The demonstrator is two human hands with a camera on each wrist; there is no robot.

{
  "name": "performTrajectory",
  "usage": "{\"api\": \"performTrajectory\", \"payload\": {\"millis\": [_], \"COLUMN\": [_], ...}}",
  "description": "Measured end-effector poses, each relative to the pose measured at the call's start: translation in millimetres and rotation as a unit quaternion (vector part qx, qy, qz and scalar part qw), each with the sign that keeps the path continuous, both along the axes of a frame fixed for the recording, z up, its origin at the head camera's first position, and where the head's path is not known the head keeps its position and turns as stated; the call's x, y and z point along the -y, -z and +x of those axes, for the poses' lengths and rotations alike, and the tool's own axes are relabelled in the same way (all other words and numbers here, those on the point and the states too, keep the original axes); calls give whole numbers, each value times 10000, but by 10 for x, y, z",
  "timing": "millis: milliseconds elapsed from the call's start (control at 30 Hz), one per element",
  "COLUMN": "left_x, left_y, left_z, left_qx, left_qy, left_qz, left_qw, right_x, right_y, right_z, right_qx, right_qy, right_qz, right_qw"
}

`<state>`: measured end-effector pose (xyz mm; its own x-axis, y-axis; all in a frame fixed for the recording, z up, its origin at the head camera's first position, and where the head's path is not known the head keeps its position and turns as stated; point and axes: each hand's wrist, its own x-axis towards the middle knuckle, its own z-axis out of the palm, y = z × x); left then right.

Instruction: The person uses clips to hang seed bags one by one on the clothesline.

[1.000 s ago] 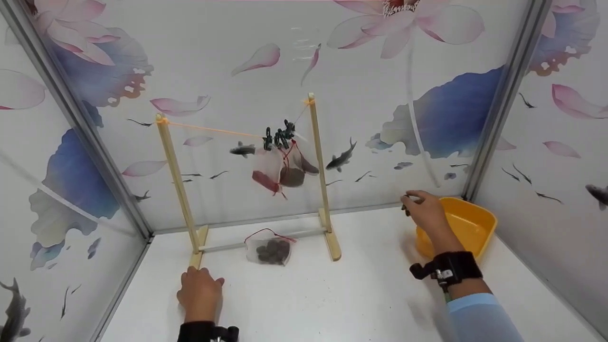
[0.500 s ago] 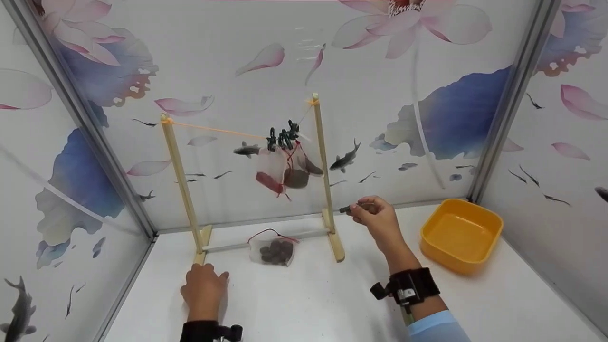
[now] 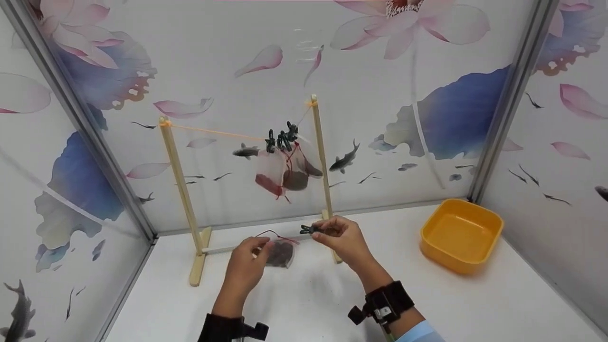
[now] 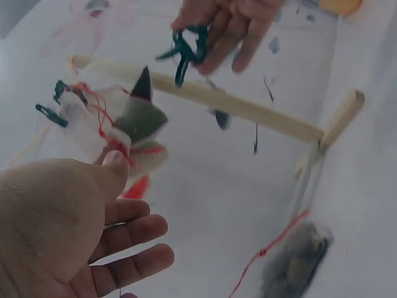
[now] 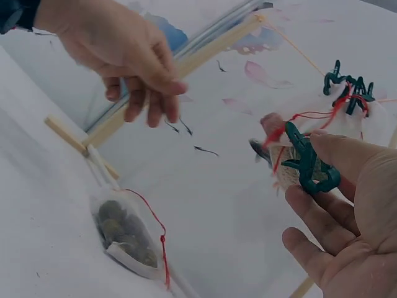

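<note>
My right hand (image 3: 348, 243) pinches a dark green plastic spring clip (image 5: 307, 161) between thumb and fingers, in front of the rack's right post. My left hand (image 3: 244, 268) is over the left side of a small sheer drawstring pouch (image 3: 281, 254) in the head view. Its fingers (image 4: 139, 239) are loosely bent with nothing between them in the left wrist view. The pouch lies on the table by the rack's bottom bar, with dark rounded lumps inside and a red cord (image 5: 152, 217). Several like pouches (image 3: 295, 179) hang from the orange line by green clips (image 3: 286, 137).
The wooden rack (image 3: 183, 190) stands at the back of the white table (image 3: 304, 304), its line strung between two posts. A yellow square tub (image 3: 460, 232) sits at the right. Panels with painted lotus and fish (image 3: 344, 159) enclose the table.
My right hand has moved left from beside the yellow tub, carrying the clip. My left hand has left the rack's left foot and moved right to the pouch on the table.
</note>
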<state>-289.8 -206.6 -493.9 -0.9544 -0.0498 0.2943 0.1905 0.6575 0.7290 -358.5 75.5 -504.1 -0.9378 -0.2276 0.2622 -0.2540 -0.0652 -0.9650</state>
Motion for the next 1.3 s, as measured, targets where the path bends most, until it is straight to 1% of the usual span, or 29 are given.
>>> {"api": "performTrajectory", "payload": {"millis": [100, 200, 267, 333, 400, 533, 600, 700, 800, 900, 967, 1033, 1133, 1200, 1267, 1300], "left_x": [-138, -216, -241, -249, -242, -208, -190, -159, -121, -78, -51, -26, 0, 9, 12, 14], "left_y": [-57, -76, -74, -74, -75, -83, -87, -91, -85, -62, -40, -16, 13, 29, 38, 41], "left_z": [17, 37, 51, 69, 84, 106, 106, 100, 92, 73, 63, 52, 43, 31, 20, 16], "left_qx": [46, 179, 210, 230, 175, 15, -85, -294, -440, -633, -737, -871, -945, -1003, -998, -1026], "left_qy": [488, 833, 1001, 1093, 1140, 1055, 889, 531, 6, -556, -883, -1105, -1244, -1257, -1278, -1282], "left_qz": [134, 95, 48, 33, 5, 43, 102, 176, 121, -20, -56, -73, 9, 64, 128, 136], "left_qw": [9987, 9963, 9947, 9937, 9933, 9944, 9960, 9980, 9990, 9964, 9934, 9900, 9877, 9870, 9867, 9863], "right_x": [91, 152, 180, 201, 214, 238, 254, 284, 339, 430, 503, 587, 714, 797, 860, 887], "right_y": [11, 10, 6, 6, 7, 36, 65, 139, 264, 401, 475, 530, 586, 607, 619, 618], "right_z": [66, 125, 157, 178, 195, 194, 178, 150, 115, 76, 50, 19, -28, -68, -91, -101], "right_qx": [-349, -690, -856, -878, -874, -830, -835, -779, -737, -867, -1048, -1275, -1443, -1420, -1341, -1328], "right_qy": [-184, -387, -500, -599, -685, -812, -851, -843, -726, -648, -687, -785, -818, -791, -775, -808], "right_qz": [460, 759, 851, 859, 857, 872, 906, 1092, 1530, 2205, 2693, 3152, 3815, 4134, 4388, 4462], "right_qw": [9982, 9940, 9914, 9906, 9901, 9894, 9887, 9874, 9828, 9694, 9549, 9372, 9094, 8959, 8851, 8813]}}
